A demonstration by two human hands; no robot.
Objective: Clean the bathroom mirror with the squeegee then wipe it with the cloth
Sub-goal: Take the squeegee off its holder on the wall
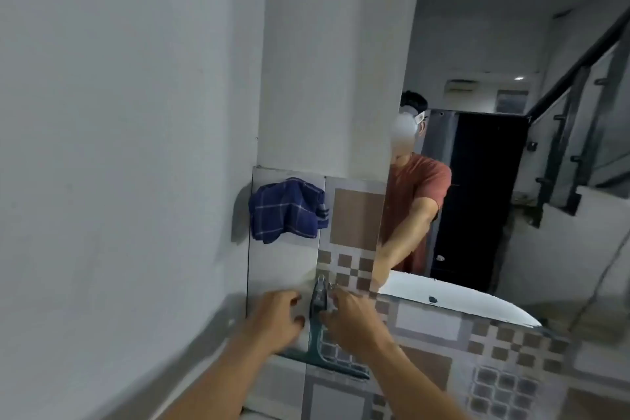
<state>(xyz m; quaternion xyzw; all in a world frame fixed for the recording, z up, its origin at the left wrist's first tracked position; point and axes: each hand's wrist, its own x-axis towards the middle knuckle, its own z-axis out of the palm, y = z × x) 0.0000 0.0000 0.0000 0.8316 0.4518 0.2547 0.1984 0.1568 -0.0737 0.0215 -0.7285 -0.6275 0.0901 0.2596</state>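
A teal squeegee (319, 337) hangs on the tiled wall (356, 215), handle up and blade at the bottom. My right hand (354, 317) has its fingertips closed on the handle from the right. My left hand (276, 320) hovers just left of the handle, fingers curled and apart, holding nothing. A blue checked cloth (286, 211) hangs on a hook above the squeegee. The mirror (477, 27) fills the right side and shows a person in a red shirt reaching forward.
A plain white wall (119, 147) closes the left side. Patterned brown and grey tiles (494, 351) run below the mirror. The mirror reflects a white basin rim, a dark doorway and a stair railing.
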